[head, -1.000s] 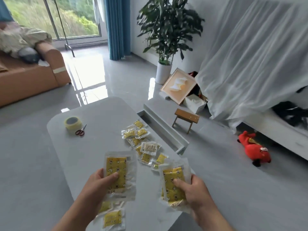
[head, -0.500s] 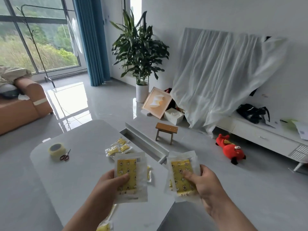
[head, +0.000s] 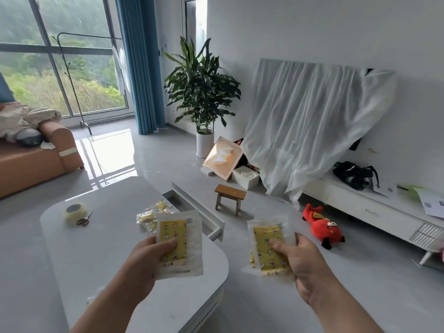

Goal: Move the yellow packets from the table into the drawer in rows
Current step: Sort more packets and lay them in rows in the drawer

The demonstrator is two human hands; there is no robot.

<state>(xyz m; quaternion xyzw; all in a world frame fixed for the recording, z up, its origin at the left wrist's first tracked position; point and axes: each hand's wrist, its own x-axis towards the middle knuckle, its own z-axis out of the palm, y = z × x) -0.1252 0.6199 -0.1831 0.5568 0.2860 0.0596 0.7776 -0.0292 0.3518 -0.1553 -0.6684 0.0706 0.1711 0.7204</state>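
My left hand (head: 149, 260) grips a large yellow packet in clear wrap (head: 179, 243) upright above the white table (head: 96, 236). My right hand (head: 305, 263) holds a small stack of yellow packets (head: 268, 246) out past the table's right edge, over the floor. More small yellow packets (head: 150, 213) lie on the table behind the left packet, partly hidden by it. The open white drawer (head: 199, 210) juts out of the table's far right side; its inside cannot be seen.
A tape roll (head: 74, 210) and small scissors (head: 84, 219) lie on the table's left part. On the floor stand a small wooden stool (head: 229, 198) and a red plush toy (head: 322, 227). A low white cabinet (head: 374, 207) runs along the right wall.
The view has tilted up, so the hands and table sit lower in frame. My right hand with its packets has moved further right, off the table's edge. Both hands keep their packets.
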